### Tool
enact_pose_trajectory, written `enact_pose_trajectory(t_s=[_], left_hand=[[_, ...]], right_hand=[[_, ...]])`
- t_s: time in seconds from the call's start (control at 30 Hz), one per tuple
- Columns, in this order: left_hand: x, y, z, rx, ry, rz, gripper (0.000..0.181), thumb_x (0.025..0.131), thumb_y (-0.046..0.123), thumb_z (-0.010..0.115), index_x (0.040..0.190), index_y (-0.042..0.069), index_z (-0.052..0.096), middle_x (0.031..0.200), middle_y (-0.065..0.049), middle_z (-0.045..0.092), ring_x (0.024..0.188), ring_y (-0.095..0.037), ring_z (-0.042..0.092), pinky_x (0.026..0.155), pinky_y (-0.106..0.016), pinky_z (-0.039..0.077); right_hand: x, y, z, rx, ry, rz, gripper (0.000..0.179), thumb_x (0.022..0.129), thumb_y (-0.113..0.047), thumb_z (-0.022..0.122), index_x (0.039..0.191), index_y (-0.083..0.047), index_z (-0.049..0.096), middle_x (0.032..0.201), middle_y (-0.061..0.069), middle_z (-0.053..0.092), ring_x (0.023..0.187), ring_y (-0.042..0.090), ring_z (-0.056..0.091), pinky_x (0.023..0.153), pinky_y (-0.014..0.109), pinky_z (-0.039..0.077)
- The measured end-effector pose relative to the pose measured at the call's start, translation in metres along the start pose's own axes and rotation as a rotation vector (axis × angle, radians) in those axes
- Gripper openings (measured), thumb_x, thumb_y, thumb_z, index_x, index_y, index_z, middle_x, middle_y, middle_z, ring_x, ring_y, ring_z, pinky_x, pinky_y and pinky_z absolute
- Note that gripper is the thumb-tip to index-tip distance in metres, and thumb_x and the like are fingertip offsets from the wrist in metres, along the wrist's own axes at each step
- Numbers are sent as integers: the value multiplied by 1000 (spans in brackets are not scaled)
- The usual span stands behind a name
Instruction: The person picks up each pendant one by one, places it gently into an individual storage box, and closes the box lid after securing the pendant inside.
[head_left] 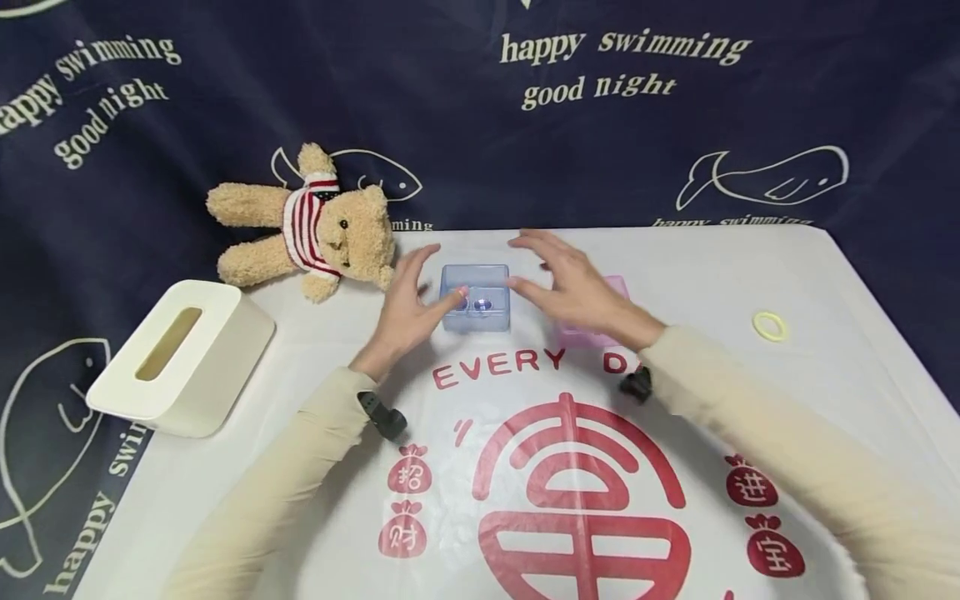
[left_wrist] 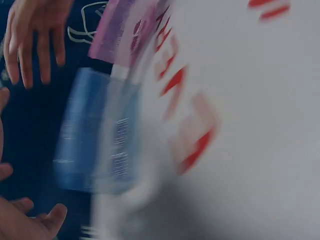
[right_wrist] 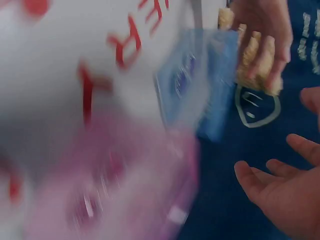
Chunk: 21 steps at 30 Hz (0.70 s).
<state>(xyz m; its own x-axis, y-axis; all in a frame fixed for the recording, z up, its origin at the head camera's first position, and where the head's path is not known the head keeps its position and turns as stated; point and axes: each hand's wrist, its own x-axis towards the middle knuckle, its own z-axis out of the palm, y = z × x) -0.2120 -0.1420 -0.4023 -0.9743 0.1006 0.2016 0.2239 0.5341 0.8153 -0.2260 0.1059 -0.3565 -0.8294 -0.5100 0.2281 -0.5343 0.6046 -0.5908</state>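
A translucent blue plastic box (head_left: pixel 486 279) with small dark blue round shapes on its front stands near the far edge of the table. My left hand (head_left: pixel 405 312) is at its left side, fingers spread and thumb overlapping the front in the head view. To the right of the box, my right hand (head_left: pixel 573 287) is spread with nothing in its grasp. Beneath and behind that hand, a translucent pink box (head_left: pixel 592 337) is partly hidden. Both wrist views are blurred; the blue box (left_wrist: pixel 95 135) appears apart from the left hand's fingers (left_wrist: pixel 55 220) there.
A teddy bear (head_left: pixel 303 225) in a striped shirt lies at the back left. In front of it stands a cream tissue box (head_left: pixel 225 358). A pale yellow ring (head_left: pixel 770 327) lies on the right. Behind the white table (head_left: pixel 720 275) hangs a dark blue printed cloth (head_left: pixel 600 167).
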Motion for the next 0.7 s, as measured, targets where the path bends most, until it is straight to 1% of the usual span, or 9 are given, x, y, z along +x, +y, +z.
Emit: enact_pose_trajectory(t_s=[0.07, 0.13, 0.17, 0.23, 0.3, 0.4, 0.5, 0.6, 0.7], left_hand=[[0, 14, -18, 178, -54, 115, 78, 83, 38, 74, 149, 22, 35, 160, -9, 18, 148, -30, 18, 117, -56, 27], [1, 28, -34, 394, -138, 242, 86, 81, 49, 73, 152, 30, 28, 164, -3, 4, 151, -26, 2, 119, -62, 16], [1, 34, -40, 499, -180, 310, 91, 79, 56, 72, 153, 33, 23, 165, -1, -2, 151, -24, -5, 118, -65, 11], [1, 44, -49, 671, -276, 418, 99, 76, 68, 67, 154, 38, 14, 163, 3, -15, 150, -22, -16, 116, -69, 5], [0, 50, -53, 785, -362, 486, 102, 74, 76, 60, 154, 40, 8, 161, 6, -21, 149, -22, -20, 115, -71, 1], [-3, 55, -50, 827, -474, 502, 101, 75, 80, 55, 154, 40, 5, 161, 7, -22, 149, -23, -19, 115, -71, -2], [-6, 53, -44, 814, -547, 487, 99, 77, 80, 53, 154, 41, 4, 161, 8, -21, 150, -25, -14, 116, -70, -1], [-8, 50, -39, 806, -584, 468, 100, 76, 81, 52, 153, 42, 2, 160, 9, -22, 151, -26, -11, 117, -68, 0], [-9, 49, -38, 802, -593, 454, 100, 75, 81, 52, 153, 43, 1, 160, 11, -22, 151, -24, -12, 117, -68, 0]], right_hand=[[-13, -1, -22, -92, -2, -70, 64, 90, -30, 66, 146, -14, 40, 157, 10, 31, 144, 32, 31, 114, 56, 34], [-26, 1, -43, -198, -27, -127, 73, 88, -34, 67, 151, -19, 32, 162, 9, 20, 149, 33, 18, 115, 65, 23], [-30, 3, -51, -249, -42, -158, 78, 86, -35, 67, 153, -21, 28, 163, 8, 15, 150, 33, 11, 115, 67, 21], [-39, 8, -63, -342, -74, -205, 86, 84, -39, 69, 154, -24, 22, 164, 8, 7, 151, 35, -1, 112, 72, 16], [-46, 12, -69, -434, -111, -233, 91, 82, -45, 69, 155, -27, 18, 164, 7, 2, 150, 35, -6, 110, 73, 16], [-56, 18, -66, -521, -162, -249, 94, 81, -53, 68, 155, -28, 17, 164, 7, 1, 150, 37, -7, 109, 72, 16], [-65, 21, -56, -537, -215, -240, 93, 81, -58, 66, 155, -29, 18, 165, 6, 1, 150, 37, -8, 109, 73, 16], [-69, 23, -48, -527, -247, -224, 92, 81, -60, 64, 155, -30, 17, 165, 5, 1, 150, 35, -8, 110, 72, 16], [-69, 23, -44, -519, -255, -214, 92, 82, -60, 63, 155, -31, 17, 165, 4, 1, 150, 34, -8, 111, 71, 16]])
